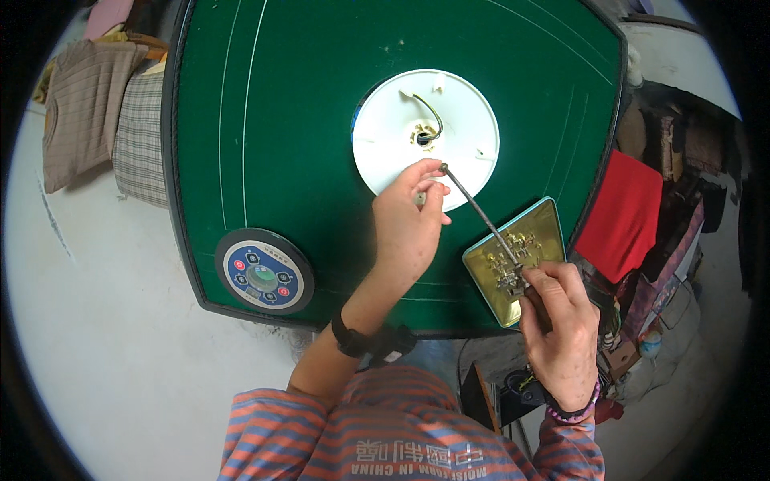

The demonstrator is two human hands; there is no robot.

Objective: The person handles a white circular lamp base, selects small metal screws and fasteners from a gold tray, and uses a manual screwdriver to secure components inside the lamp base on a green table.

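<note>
Rod (477, 206), dark and slender, lay slantwise between the two hands, its long axis running from the lower right to the upper left. The right hand (561, 329) had its grip closed on the near end, thumb and fingers bent around it above a gold-coloured tray (547, 220) with a pale blue rim. Small metal parts (527, 240) lay loose in this tray, beneath the rod's lower stretch. The far end, bearing a small rounded tip, reached the index fingertip of the left hand (407, 224); whether that grip pinched the tip or merely lay beside it could not be told.

Key relation: the rod's tip stood over the lower right part of a white disc (385, 144), short of the central hole (423, 139), which lay up and to the left of it. The left hand was the nearer to the disc, its fingers overlapping the lower edge; the right hand was well apart from it. A dark, curved wire (438, 115) rose from the hole. The disc rested on the green tabletop (305, 120), with a round control panel (263, 274) at the lower left.
</note>
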